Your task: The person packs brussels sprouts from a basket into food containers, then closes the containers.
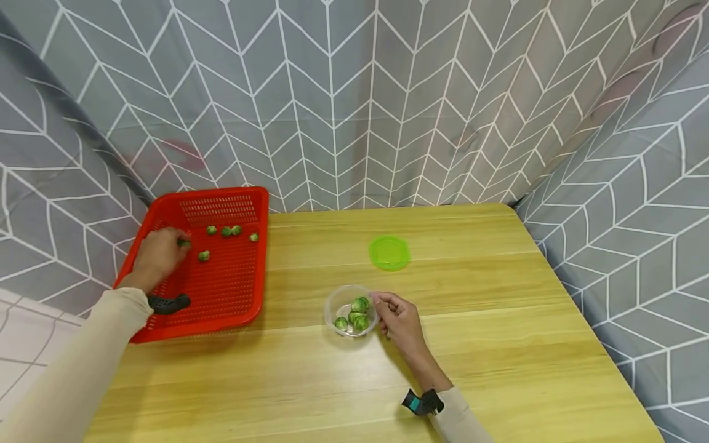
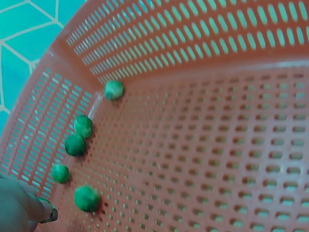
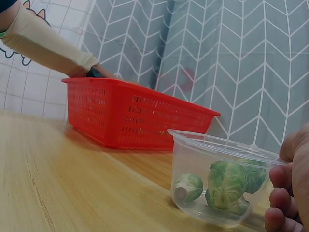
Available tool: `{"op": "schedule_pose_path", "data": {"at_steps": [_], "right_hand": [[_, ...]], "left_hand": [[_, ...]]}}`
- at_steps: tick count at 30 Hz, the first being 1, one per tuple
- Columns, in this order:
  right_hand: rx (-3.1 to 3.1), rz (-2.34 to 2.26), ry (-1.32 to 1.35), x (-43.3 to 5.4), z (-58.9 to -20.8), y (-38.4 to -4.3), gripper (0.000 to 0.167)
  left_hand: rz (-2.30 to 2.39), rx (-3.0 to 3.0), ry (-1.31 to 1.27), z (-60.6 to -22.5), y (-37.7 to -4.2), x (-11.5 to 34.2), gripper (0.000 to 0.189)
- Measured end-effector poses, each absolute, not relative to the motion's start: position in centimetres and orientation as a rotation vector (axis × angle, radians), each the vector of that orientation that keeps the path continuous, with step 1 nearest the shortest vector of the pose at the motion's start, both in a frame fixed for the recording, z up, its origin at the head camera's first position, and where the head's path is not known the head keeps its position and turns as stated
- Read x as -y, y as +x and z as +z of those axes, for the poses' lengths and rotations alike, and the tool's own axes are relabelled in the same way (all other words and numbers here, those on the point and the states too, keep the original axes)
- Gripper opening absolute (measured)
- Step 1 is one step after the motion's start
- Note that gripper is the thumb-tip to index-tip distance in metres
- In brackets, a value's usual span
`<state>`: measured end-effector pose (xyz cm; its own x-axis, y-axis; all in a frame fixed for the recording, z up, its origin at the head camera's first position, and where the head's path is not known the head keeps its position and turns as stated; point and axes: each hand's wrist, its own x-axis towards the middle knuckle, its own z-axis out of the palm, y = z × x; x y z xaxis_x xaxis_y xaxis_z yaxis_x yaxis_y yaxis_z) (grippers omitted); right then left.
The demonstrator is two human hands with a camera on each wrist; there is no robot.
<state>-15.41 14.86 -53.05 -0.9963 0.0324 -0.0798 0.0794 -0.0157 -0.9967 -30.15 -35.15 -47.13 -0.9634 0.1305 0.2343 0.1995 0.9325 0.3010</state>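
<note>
My left hand (image 1: 159, 255) reaches inside a red plastic basket (image 1: 218, 292) and pinches a small Brussels sprout (image 1: 184, 243), mostly covered by the fingers. In the left wrist view, only the fingertips (image 2: 34, 208) and a sliver of that sprout show at the lower left corner. Several other sprouts (image 2: 87, 198) lie on the basket floor near one wall. On the table, my right hand (image 1: 403, 326) holds the rim of a clear round plastic container (image 3: 186, 150) between thumb and fingers. Several Brussels sprouts (image 3: 226, 181) sit at the container's bottom.
A bright green lid (image 1: 389, 253) lies flat on the wooden table (image 1: 476, 264), behind the container. The basket stands at the table's left side. Grey patterned curtains (image 1: 354, 104) hang along the back and sides.
</note>
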Motion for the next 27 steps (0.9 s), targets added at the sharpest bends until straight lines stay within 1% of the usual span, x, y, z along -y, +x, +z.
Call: {"op": "schedule_pose_path", "data": {"at_steps": [22, 27], "right_hand": [[-2.181, -2.222, 0.121, -14.8, -53.2, -15.4, 0.021], [-2.173, -2.229, 0.126, -14.8, -53.3, -15.5, 0.025]], "left_hand": [[-0.728, 2.738, -0.175, -45.2, -27.1, 32.3, 0.022], [-0.784, 2.685, -0.205, -44.6, -26.4, 31.2, 0.022]]}}
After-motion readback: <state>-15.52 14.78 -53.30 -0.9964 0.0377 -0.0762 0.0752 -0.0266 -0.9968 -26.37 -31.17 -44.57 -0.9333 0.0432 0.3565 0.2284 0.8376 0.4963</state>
